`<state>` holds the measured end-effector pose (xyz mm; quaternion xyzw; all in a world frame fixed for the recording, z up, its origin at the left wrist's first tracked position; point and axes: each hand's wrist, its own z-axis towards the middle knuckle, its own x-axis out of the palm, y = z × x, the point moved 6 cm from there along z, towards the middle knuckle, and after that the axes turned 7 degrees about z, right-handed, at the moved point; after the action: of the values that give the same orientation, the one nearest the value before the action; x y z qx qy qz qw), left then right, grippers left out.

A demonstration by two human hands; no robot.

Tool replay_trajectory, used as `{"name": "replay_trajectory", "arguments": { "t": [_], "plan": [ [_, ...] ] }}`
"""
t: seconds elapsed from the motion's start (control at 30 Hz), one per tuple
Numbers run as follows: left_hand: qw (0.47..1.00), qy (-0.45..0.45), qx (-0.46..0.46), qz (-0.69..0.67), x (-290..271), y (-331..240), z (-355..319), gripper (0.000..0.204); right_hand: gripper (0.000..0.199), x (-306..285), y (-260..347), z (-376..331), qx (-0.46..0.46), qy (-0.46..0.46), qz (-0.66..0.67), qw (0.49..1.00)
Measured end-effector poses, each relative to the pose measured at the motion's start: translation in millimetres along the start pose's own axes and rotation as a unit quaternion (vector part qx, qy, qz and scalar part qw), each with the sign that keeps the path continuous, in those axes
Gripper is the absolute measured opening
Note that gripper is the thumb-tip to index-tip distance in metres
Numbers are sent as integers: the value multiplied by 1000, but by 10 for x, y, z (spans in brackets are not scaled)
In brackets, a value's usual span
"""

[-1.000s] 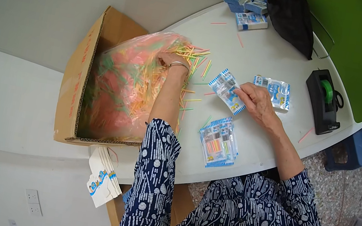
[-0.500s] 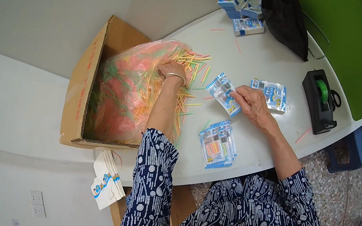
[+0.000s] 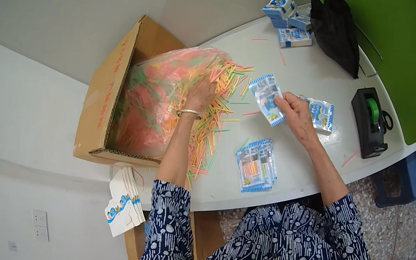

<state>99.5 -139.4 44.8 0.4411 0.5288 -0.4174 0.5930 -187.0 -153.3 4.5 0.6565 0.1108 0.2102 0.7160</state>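
Note:
My left hand [image 3: 201, 96], a bangle at its wrist, is in a heap of thin coloured sticks [image 3: 216, 112] spilling from a clear plastic bag [image 3: 158, 82]. Its fingers are closed on some sticks at the top of the heap, with the fingertips partly hidden. Pinched between my right thumb and fingers is a small blue-and-white plastic packet [image 3: 265, 96], held above the table by my right hand [image 3: 295, 116]. Just beyond that hand lies a stack of similar packets [image 3: 326, 116]. Nearer my body, several overlapping packets [image 3: 258, 167] show coloured sticks through their clear windows.
The bag rests in an open cardboard box [image 3: 106, 90] at left. White printed cartons [image 3: 123, 204] hang by the table's near edge. Blue-and-white boxes [image 3: 293, 38] and a black bag [image 3: 334, 30] stand at the back. A tape dispenser [image 3: 367, 125] is at right, above a blue stool [image 3: 406, 176].
My left hand has shifted from the bag's opening toward the upper part of the stick heap. My right hand still holds the packet, now more upright. The whole view has shifted slightly.

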Motion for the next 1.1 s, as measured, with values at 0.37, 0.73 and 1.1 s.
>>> {"name": "replay_trajectory", "arguments": {
  "t": [0.37,0.73,1.1],
  "plan": [
    [610,327,18,-722,228,-584,-844,29,22,971,80,643,46,71,341,936],
    [521,354,-13,-777,429,-560,-918,29,22,1441,-288,621,160,186,373,895],
    [573,274,-61,-770,390,-423,-859,27,23,1277,-232,725,103,147,301,936]
  ]
}}
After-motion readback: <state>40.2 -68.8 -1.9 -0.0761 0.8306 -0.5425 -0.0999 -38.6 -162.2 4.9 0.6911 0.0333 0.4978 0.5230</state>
